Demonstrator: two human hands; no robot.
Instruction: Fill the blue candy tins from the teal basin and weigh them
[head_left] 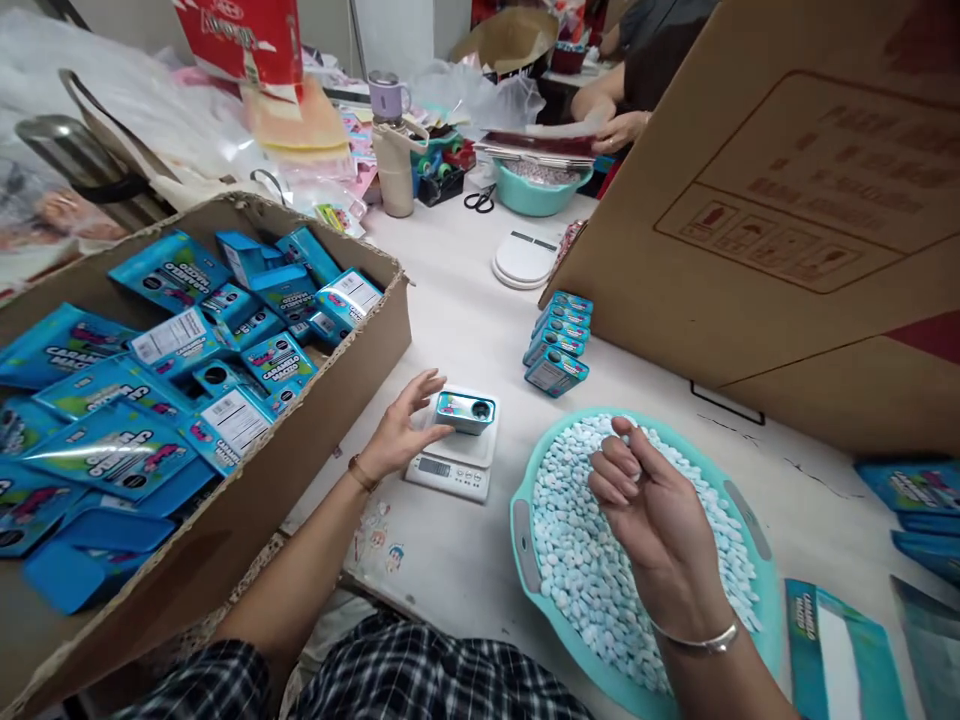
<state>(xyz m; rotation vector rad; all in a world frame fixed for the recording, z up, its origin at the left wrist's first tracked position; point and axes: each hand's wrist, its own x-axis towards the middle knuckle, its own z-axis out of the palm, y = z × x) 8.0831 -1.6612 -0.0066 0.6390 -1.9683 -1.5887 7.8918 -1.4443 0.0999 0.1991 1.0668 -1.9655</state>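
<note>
A small blue candy box (465, 411) with a dark round spot on top rests on a white digital scale (448, 477). My left hand (401, 428) is at the box's left end, fingers and thumb apart; whether the thumb touches it I cannot tell. My right hand (651, 500) is raised palm-up over a turquoise basin (523, 545), its fingers curled together. What lies in them, if anything, is hidden. Pale blue and white candies (592, 575) fill the basin. Beyond the scale, several similar blue boxes (557, 343) stand in a row.
On the left, a cardboard carton (375, 345) holds many blue packages. A large cardboard box (787, 200) blocks the right side. Flat blue packaging (847, 650) lies at lower right. Farther back are another scale (525, 260), scissors (481, 199) and another person's hands (622, 130) over a second basin (536, 195).
</note>
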